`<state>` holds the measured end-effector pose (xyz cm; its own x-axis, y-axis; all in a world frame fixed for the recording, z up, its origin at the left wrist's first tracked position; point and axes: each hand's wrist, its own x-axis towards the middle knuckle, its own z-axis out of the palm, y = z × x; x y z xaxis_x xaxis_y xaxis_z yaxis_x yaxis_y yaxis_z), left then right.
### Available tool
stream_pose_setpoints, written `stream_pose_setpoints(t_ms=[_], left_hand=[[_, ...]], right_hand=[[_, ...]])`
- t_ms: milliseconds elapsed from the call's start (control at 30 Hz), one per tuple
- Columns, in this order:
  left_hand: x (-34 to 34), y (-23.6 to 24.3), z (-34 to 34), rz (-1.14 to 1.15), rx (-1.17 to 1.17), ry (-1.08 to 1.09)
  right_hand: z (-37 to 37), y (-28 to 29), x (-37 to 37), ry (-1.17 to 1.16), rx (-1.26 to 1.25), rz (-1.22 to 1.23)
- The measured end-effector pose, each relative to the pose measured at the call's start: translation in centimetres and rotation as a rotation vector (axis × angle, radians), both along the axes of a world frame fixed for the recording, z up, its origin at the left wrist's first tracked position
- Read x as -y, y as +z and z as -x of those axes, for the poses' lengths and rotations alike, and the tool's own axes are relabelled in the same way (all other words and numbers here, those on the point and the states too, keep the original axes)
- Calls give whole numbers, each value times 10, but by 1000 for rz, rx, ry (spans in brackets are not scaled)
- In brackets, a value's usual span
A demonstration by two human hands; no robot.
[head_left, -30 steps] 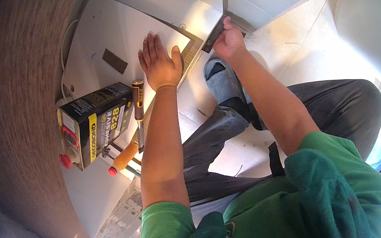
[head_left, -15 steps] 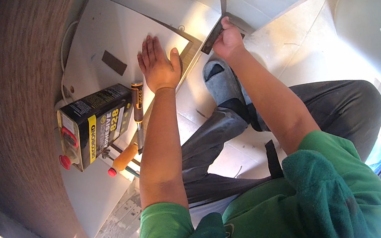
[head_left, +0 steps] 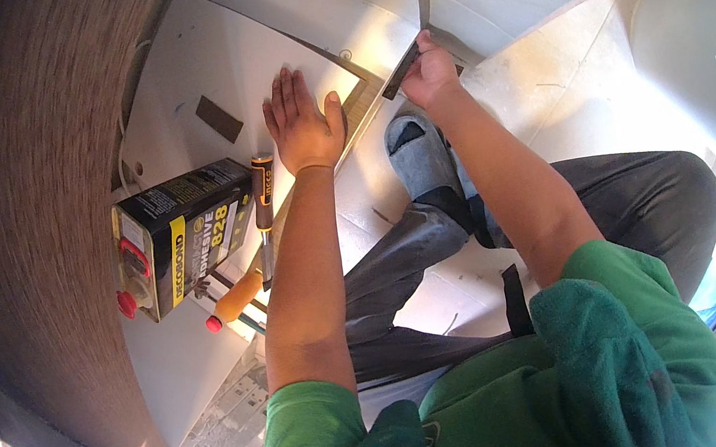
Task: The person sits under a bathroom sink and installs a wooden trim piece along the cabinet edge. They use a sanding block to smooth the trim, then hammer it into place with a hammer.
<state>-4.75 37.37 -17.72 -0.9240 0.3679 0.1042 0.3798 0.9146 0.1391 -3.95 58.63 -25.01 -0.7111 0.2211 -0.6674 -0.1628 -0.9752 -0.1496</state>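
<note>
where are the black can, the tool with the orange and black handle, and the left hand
Black can (head_left: 201, 235): head view, on its printed side
Tool with the orange and black handle (head_left: 266, 199): head view, on the handle
Left hand (head_left: 308, 135): head view, on its back

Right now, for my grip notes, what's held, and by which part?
The right hand covers part of a dark strip; any grip is unclear. The left hand, flat on a white board, holds nothing.
</note>
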Motion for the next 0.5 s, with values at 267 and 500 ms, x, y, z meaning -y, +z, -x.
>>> stream_pose_setpoints(t_ms=[267,500], left_hand=[[0,0,0,17,21,21],[-2,0,0,13,35,17]], right_hand=[[-8,1,5,-51,-7,-5],[-12,3,-1,-28,-7,-6]])
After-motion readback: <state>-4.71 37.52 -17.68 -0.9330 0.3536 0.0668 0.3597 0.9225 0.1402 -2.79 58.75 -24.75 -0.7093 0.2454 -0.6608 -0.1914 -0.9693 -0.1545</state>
